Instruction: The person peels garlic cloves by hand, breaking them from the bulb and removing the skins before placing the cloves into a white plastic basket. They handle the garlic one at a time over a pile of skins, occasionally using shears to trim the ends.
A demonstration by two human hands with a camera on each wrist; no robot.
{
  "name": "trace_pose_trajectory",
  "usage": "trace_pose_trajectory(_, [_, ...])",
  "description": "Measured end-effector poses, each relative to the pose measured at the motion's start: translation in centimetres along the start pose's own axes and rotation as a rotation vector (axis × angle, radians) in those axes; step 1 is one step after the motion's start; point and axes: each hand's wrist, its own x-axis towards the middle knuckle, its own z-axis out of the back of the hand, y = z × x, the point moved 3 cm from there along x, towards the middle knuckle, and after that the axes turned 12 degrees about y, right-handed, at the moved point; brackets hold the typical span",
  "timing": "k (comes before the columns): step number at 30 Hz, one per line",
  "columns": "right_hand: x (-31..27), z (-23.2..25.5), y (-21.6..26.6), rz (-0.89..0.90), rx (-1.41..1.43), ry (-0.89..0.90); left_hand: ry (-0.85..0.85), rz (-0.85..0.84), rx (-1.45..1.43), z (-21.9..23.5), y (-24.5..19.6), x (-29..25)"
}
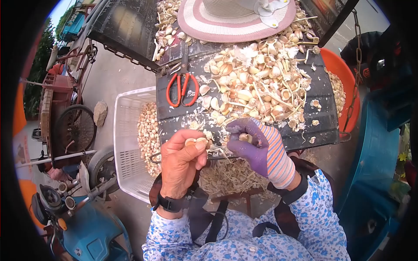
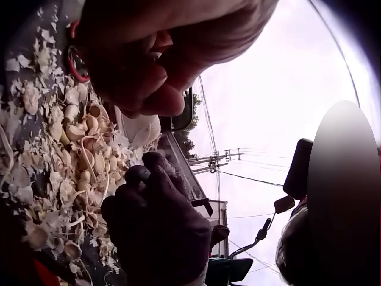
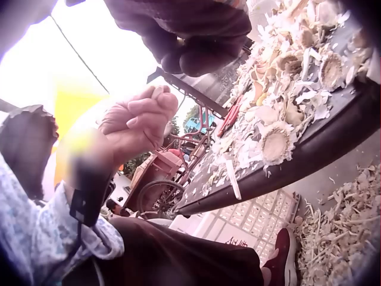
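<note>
The bare left hand (image 1: 180,163) pinches garlic cloves (image 1: 196,142) between thumb and fingers over the near edge of a dark ribbed surface (image 1: 174,122). Beside it, the right hand (image 1: 261,148), in a purple and striped glove, holds a clove (image 1: 244,137) between thumb and curled fingers. The two hands are apart. Beyond them lies a heap of loose garlic (image 1: 257,82) with stems and skins. In the left wrist view the gloved hand (image 2: 158,220) is dark; in the right wrist view the bare hand (image 3: 140,119) has its fingers curled.
Red-handled scissors (image 1: 183,89) lie left of the heap, below a striped hat (image 1: 235,21). A white crate (image 1: 130,174) of cloves stands left, an orange basin (image 1: 348,117) right. Peelings (image 1: 230,178) cover the ground below. A blue scooter (image 1: 93,230) and a rusty cart are at the left.
</note>
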Motion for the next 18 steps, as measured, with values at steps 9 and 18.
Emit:
trace_pose_trajectory(9, [0.1, 1.7, 0.3, 0.030, 0.401, -0.266, -0.293, -0.321, 1.228, 6.7, -6.4, 2.1])
trace_pose_trajectory(18, [0.2, 3.0, -0.3, -0.006, 0.341, -0.274, -0.019, -0.468, 1.531, 1.5, 0.5, 13.5])
